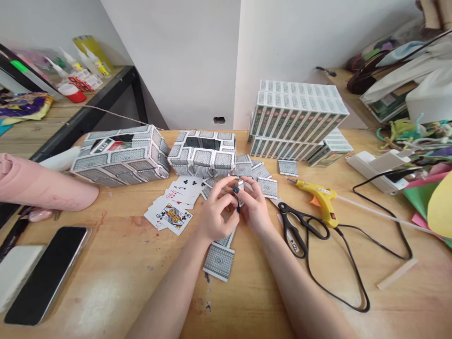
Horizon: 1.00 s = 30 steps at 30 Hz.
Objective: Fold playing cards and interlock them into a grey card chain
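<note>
My left hand (219, 209) and my right hand (254, 207) meet over the middle of the table, fingers closed around a small folded playing card (240, 184). Fingers cover most of it. Just below my left wrist lies a patterned card (219, 260) with its edges folded. Other patterned cards (267, 187) are scattered beyond my hands. Face-up playing cards (176, 218) spread to the left, a queen on top. Behind them stands a box made of cards (203, 160), with an opening in its top.
A longer card-covered box (120, 160) sits at the left. Stacked card packs (296, 113) rise at the back right. Black scissors (300, 226) and a yellow glue gun (319, 200) with its cable lie right of my hands. A phone (47, 275) rests at the left front.
</note>
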Each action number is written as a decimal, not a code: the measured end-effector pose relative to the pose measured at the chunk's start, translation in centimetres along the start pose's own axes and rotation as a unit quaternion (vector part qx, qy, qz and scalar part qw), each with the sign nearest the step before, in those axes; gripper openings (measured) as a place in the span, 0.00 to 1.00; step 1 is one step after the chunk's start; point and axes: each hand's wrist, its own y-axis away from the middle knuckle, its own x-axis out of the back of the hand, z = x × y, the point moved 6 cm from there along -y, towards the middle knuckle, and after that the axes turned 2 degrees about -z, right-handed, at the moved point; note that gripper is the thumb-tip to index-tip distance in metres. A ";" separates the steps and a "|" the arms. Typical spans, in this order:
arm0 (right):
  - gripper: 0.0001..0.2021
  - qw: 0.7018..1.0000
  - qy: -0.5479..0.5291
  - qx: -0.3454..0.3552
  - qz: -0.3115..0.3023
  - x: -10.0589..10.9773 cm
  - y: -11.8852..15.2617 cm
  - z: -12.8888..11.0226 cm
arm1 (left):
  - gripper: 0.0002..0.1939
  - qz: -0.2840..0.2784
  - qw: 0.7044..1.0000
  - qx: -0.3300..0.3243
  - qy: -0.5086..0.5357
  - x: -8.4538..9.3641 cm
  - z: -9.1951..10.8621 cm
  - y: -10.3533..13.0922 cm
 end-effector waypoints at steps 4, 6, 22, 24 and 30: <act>0.25 0.997 0.061 0.037 0.018 0.3 -0.1 -0.5 | 0.05 0.092 0.983 0.094 0.128 1.0 -1.8 0.1; 0.28 0.993 0.100 0.059 0.010 0.1 -0.1 -0.6 | 0.09 0.105 0.966 0.145 0.185 0.8 -2.7 0.1; 0.28 0.966 0.242 0.091 -0.012 -0.6 0.2 -0.8 | 0.09 0.148 0.980 0.120 0.064 1.8 -2.5 -0.1; 0.27 0.973 0.210 0.098 -0.015 -0.7 0.4 -1.0 | 0.09 0.129 0.971 0.158 0.124 1.3 -3.1 -0.1; 0.29 0.970 0.193 0.144 -0.042 -1.0 0.9 -1.9 | 0.18 0.011 0.907 0.277 0.317 -0.4 -4.9 0.1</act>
